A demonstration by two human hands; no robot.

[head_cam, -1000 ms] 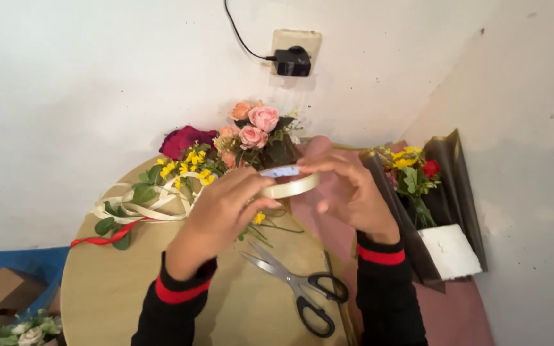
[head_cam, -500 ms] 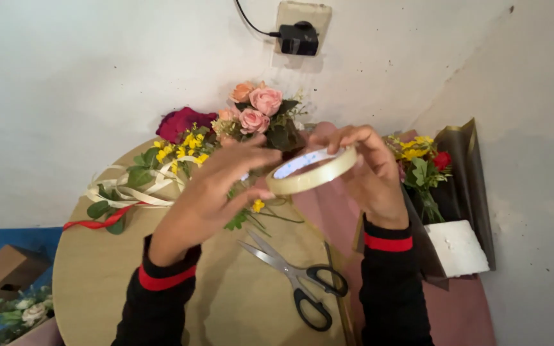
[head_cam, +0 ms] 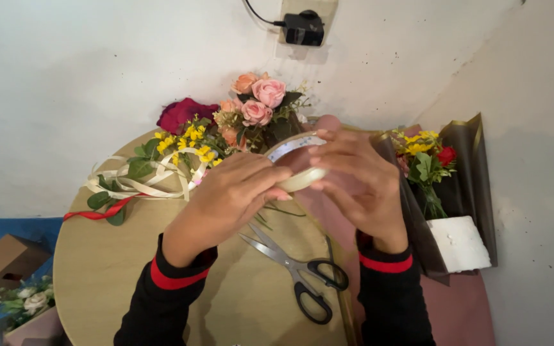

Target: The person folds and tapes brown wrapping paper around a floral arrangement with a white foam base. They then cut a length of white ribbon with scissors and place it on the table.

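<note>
Both hands grip a roll of cream tape [head_cam: 299,163] above the round table's [head_cam: 104,269] far edge: left hand [head_cam: 238,192] pinching its near side, right hand [head_cam: 357,179] cupping the other. Scissors [head_cam: 296,272] lie on the table beneath them, near the right edge.

Scissors [head_cam: 299,272] lie on my round counter [head_cam: 104,269], near. Pink roses [head_cam: 258,102], a red bloom [head_cam: 184,114] and yellow sprigs [head_cam: 190,138] lie far, cream ribbon [head_cam: 139,182] left. A wrapped bouquet [head_cam: 440,173] stands right, a charger [head_cam: 302,29] plugged in above.
</note>
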